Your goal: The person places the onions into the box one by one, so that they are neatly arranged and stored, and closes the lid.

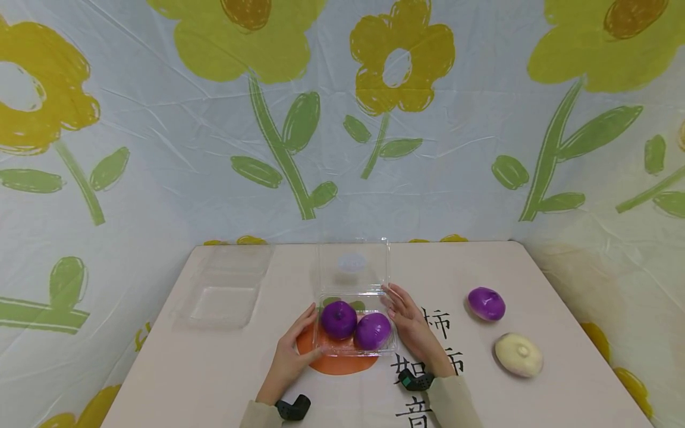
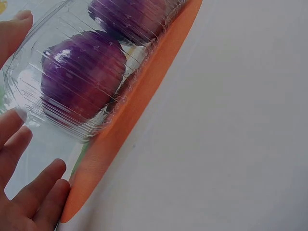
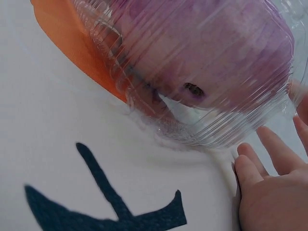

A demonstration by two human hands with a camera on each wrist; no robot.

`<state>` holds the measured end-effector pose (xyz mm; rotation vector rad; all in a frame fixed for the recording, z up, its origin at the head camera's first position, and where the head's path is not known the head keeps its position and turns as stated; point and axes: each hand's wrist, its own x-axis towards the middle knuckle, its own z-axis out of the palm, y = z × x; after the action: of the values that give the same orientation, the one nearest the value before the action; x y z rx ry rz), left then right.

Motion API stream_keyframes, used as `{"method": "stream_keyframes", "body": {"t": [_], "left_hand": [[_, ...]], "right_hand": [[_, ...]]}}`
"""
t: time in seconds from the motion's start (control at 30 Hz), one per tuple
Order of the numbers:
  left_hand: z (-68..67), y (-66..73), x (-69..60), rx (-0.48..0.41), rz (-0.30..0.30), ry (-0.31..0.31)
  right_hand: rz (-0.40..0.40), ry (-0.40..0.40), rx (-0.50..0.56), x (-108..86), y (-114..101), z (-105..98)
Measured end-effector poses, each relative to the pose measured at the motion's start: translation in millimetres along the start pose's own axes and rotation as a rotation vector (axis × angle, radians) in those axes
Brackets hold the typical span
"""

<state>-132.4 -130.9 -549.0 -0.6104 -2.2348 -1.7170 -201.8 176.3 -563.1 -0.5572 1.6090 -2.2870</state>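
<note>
A clear plastic clamshell box (image 1: 353,355) stands at the middle of the table, its lid (image 1: 353,264) raised at the back. Inside it two round purple onions sit side by side, a left onion (image 1: 338,320) and a right onion (image 1: 373,331). My left hand (image 1: 289,351) holds the box's left end, thumb at the front corner and fingers along the side. At the right end, near the hinge, my right hand (image 1: 412,324) touches the box with spread, mostly straight fingers. Through the ribbed plastic, the right onion (image 3: 207,53) shows a small dark spot in the right wrist view.
Another purple onion (image 1: 486,304) and a pale, onion-shaped vegetable (image 1: 518,355) lie on the right. A second clear clamshell (image 1: 222,306) rests open at the back left. The tablecloth (image 1: 214,374) bears an orange print (image 1: 342,365) and black characters. Behind hangs a flower-printed cloth (image 1: 444,154).
</note>
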Motion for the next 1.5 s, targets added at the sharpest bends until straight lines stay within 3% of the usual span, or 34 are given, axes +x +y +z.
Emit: {"method": "stream_keyframes", "body": {"t": [0.33, 0.83, 1.0, 1.3, 1.5], "left_hand": [[-0.6, 0.3, -0.4, -0.019, 0.029, -0.008], [-0.3, 1.4, -0.4, -0.022, 0.007, 0.005], [-0.1, 2.2, -0.5, -0.01, -0.03, 0.006], [1.1, -1.7, -1.5, -0.016, -0.057, 0.02], [-3.2, 6.0, -0.8, -0.025, -0.05, 0.001]], "right_hand": [[0.053, 0.057, 0.045, -0.9, -1.4, 2.6], [0.065, 0.103, 0.056, -1.6, -1.6, 5.1], [0.085, 0.134, 0.062, -2.5, -1.8, 6.6], [0.054, 0.15, 0.038, -4.1, -0.3, 6.1], [0.052, 0.184, -0.001, -4.3, 1.5, 6.5]]}}
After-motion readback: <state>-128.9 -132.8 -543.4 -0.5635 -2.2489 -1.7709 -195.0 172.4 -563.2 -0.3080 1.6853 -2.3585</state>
